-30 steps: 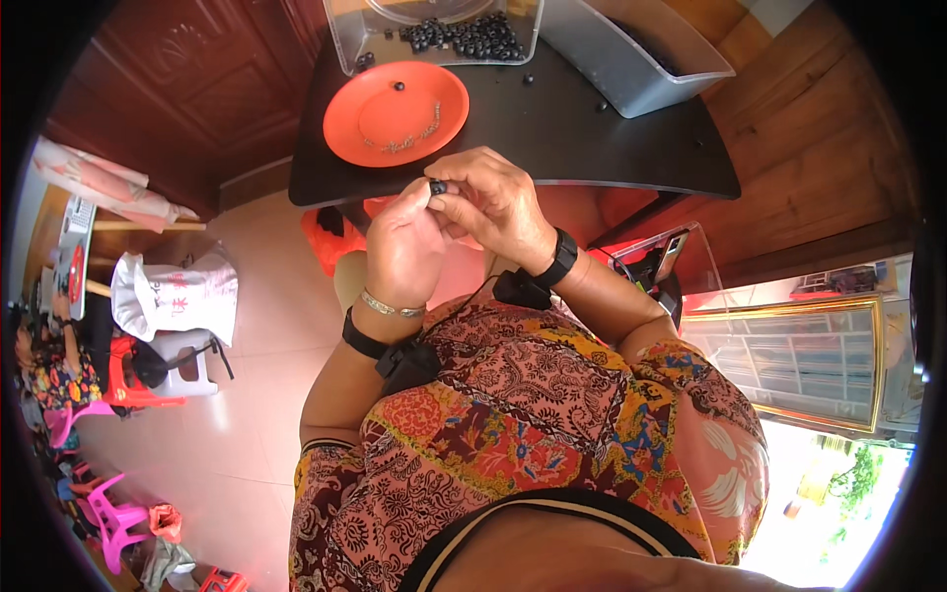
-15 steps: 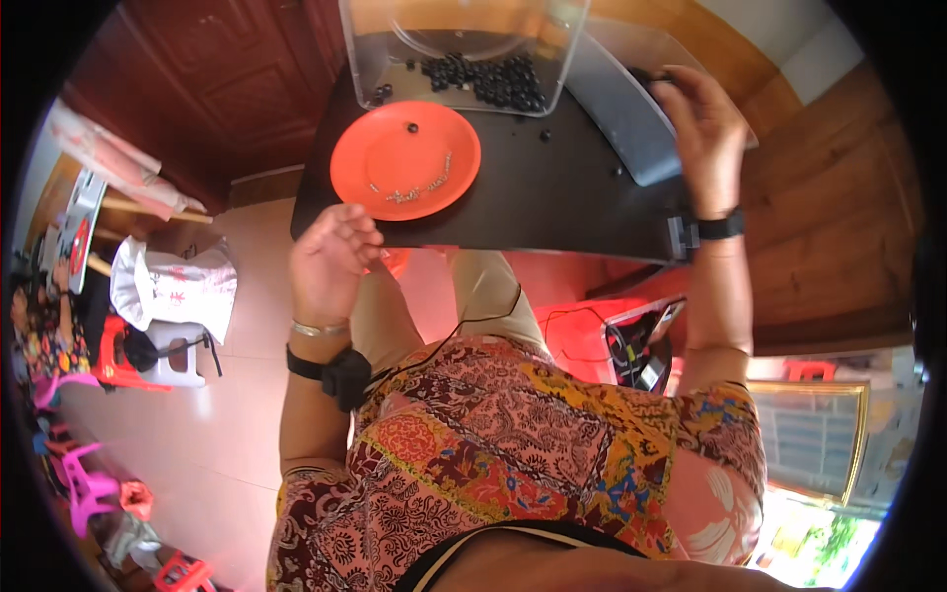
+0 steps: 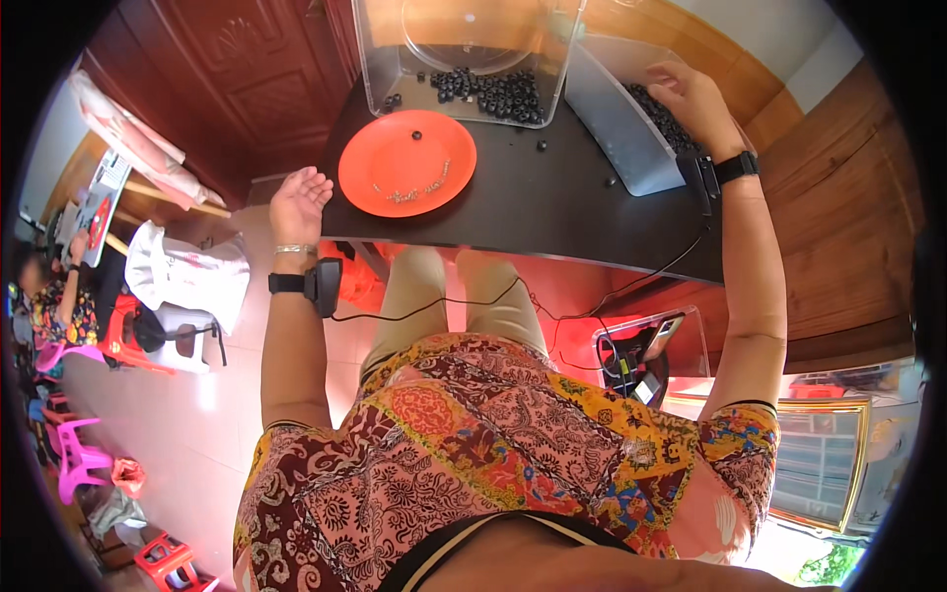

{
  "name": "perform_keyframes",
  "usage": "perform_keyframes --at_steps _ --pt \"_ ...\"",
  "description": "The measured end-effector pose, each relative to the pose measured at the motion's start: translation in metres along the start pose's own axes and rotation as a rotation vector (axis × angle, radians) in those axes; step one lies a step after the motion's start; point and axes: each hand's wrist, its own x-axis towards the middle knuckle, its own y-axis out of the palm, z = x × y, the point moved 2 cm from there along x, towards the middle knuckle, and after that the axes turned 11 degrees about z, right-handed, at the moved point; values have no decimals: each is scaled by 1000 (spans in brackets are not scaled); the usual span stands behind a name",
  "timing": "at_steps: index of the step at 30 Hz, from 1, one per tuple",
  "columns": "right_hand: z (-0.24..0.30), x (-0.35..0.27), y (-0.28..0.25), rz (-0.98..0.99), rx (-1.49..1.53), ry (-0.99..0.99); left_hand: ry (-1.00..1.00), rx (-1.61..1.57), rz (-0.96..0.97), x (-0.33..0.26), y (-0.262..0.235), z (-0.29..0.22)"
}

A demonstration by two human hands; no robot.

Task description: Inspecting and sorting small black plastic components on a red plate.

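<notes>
My right hand (image 3: 695, 107) hovers over the clear bin (image 3: 631, 153) at the table's right, which holds many small black pieces (image 3: 663, 116). Its thumb and fingers are apart, and I see nothing between them. Left of the orange plate (image 3: 365, 187), my left hand (image 3: 300, 205) is raised past the table's edge, fingers loosely bent and nothing in them. On that plate lie one black piece (image 3: 416, 135) and a curved row of tiny silvery bits (image 3: 402, 196). Behind it, a second clear bin (image 3: 370, 74) contains more black pieces (image 3: 503, 96).
Two stray black pieces (image 3: 542, 146) lie on the dark table (image 3: 552, 212). A cable (image 3: 424, 311) runs between my wrist devices. A box of items (image 3: 646, 355) sits below the table at the right. Another person (image 3: 61, 306) sits far left, near stools.
My right hand has opened; earlier its fingers were pinched by a dark piece at the bin. My left hand has moved left, away from the plate's front edge.
</notes>
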Motion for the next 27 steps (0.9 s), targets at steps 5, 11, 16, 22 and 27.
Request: perform_keyframes --at_steps 5,11,16,22,27 --pt "70 28 30 239 72 -165 0 -91 117 -5 -3 -2" --pt "97 115 102 351 -9 -281 9 -47 213 -24 19 -6" --pt "74 179 176 467 -141 -187 -17 -101 274 -38 42 -10" --pt "109 203 216 497 -299 -210 -145 -164 376 -41 38 -13" --pt "110 196 213 458 -96 -437 -243 -188 439 -36 39 -15"
